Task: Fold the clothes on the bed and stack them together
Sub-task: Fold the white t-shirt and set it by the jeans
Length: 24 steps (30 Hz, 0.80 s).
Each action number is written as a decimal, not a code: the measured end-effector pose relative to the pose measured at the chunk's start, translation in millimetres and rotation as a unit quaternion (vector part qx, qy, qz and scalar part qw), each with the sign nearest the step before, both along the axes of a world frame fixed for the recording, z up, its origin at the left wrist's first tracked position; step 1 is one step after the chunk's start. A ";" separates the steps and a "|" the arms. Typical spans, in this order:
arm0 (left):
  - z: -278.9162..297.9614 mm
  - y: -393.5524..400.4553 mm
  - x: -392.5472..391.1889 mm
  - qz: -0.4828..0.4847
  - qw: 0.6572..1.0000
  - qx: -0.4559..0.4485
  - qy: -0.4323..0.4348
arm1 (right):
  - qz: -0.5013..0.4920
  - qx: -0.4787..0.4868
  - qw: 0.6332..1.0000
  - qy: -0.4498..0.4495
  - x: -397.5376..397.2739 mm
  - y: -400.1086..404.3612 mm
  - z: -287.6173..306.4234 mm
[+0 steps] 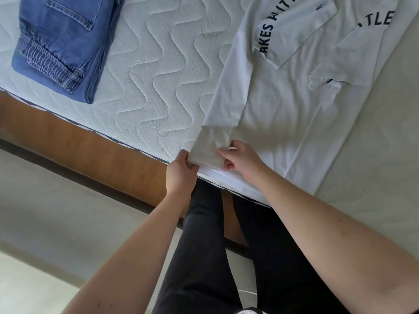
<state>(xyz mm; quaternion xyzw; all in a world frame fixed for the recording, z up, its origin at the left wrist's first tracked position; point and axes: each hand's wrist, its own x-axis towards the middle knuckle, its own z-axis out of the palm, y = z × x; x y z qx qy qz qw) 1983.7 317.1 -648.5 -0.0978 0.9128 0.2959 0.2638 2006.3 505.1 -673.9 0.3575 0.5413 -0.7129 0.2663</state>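
The bed (158, 71), a white quilted mattress with a wavy stitched pattern on a brown wooden frame, serves as the flat working surface, and the person stands at its near edge so both arms reach the cloth without stretching.

The white long-sleeved cotton shirt with dark curved lettering (283, 105) lies spread on the right part of the mattress, its hem at the near edge. Both sleeves are laid in over the body, which narrows it into a long strip, likely so it can then be folded along its length.

The folded blue denim trousers with an elastic waistband (61, 41) sit well apart at the far left, flat and compact, probably the base of the stack the shirt will join.

The left hand (181, 175) pinches the cuff end of the near sleeve at the mattress edge, fingers curled round the cloth. The right hand (240, 162) pinches the same cuff from the other side, just beside the left. Held at two points, the cuff can be pulled taut and set square with the hem. I judge the shirt's fold to be partly done.
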 end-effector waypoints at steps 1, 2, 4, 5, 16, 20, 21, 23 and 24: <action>0.4 -0.5 2.8 0.024 1.000 -0.012 0.001 | 0.004 0.026 1.000 0.003 2.4 -2.0 0.0; 0.7 -2.0 5.8 0.036 0.999 -0.025 -0.003 | 0.015 0.053 0.998 0.000 5.7 -4.5 -0.6; -1.0 -6.0 11.8 0.028 0.998 -0.057 -0.025 | 0.072 0.107 0.991 -0.020 14.1 -10.4 -1.6; -3.0 -8.3 13.9 0.016 0.997 -0.072 -0.038 | 0.115 0.133 0.984 -0.034 17.7 -13.0 -2.4; -20.1 -23.0 2.0 -0.125 0.987 -0.093 -0.048 | 0.197 0.147 0.966 -0.083 22.7 -17.6 -3.6; -18.7 -25.9 1.5 -0.127 0.989 -0.073 -0.033 | 0.169 0.114 0.971 -0.122 23.2 -33.0 -3.7; -18.5 -26.3 1.7 -0.123 0.989 -0.080 -0.029 | 0.168 0.113 0.971 -0.129 23.2 -36.0 -3.4; -17.9 -27.6 3.4 -0.127 0.987 -0.098 -0.014 | 0.174 0.122 0.970 -0.121 24.6 -39.2 -1.4; -17.7 -28.4 4.6 -0.134 0.985 -0.107 -0.006 | 0.182 0.133 0.968 -0.109 25.6 -39.7 -0.3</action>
